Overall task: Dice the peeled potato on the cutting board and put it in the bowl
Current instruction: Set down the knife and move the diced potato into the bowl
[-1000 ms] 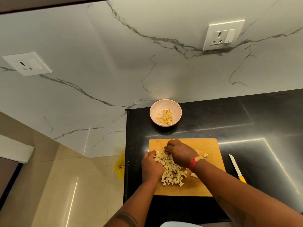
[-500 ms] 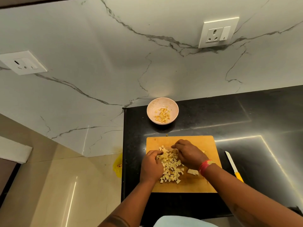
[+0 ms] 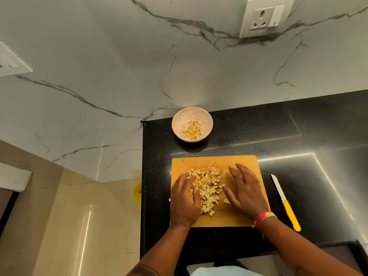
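The diced potato pile lies on the wooden cutting board; the left hand and right hand, fingers straight, flank it; the bowl holds some dice.

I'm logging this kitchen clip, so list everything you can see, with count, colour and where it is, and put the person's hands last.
cutting board: one, tan wood, on the black counter, near edge
diced potato pile: one heap of pale yellow cubes, on the board between the hands
bowl: one, pale pink, on the counter behind the board, with some potato cubes inside
knife: one, white blade and yellow handle, on the counter right of the board
counter: one, glossy black
wall sockets: two, white, on the marble-look wall, one partly cut off at left
wristband: one, red and yellow, on the right wrist
left hand: one, fingers against the pile's left side
right hand: one, flat, fingers spread, right of the pile
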A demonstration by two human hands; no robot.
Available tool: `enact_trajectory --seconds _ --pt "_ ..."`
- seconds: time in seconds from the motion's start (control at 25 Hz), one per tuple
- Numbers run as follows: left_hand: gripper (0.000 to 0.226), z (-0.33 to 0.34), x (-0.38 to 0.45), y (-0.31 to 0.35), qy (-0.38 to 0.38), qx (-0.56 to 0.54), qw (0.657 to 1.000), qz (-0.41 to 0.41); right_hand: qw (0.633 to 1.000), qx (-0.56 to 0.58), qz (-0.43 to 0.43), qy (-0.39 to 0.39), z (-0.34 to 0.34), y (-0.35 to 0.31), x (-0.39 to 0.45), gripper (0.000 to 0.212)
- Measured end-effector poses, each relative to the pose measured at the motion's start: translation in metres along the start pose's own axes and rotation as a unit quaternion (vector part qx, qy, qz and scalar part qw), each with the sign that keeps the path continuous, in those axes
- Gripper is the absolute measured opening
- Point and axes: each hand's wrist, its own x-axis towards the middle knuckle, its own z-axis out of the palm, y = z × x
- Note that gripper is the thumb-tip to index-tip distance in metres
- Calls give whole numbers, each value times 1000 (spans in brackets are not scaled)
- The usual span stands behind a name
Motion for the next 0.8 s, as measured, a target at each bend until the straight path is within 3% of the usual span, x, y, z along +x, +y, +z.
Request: enact_trajectory --seconds 0.08,0.16,0.28,0.44,0.64,0.8 --pt "62 3 4 -14 -8 40 999 -24 1000 -12 21 -16 5 6 -2 90" --pt "70 12 7 -18 -20 56 997 -56 999 -27 -18 -33 15 -11 6 92" --pt "68 25 9 -7 -21 43 997 -65 995 12 -92 -46 34 -55 16 79" --pt "67 31 16 0 -36 -35 997 -51 989 96 -96 -49 39 -68 25 71" --pt "70 33 21 9 -74 -111 990 -50 985 -6 -163 -54 29 -50 27 97" --pt "72 34 25 4 -98 -63 993 -34 983 -25 -172 -62 35 -54 35 95"
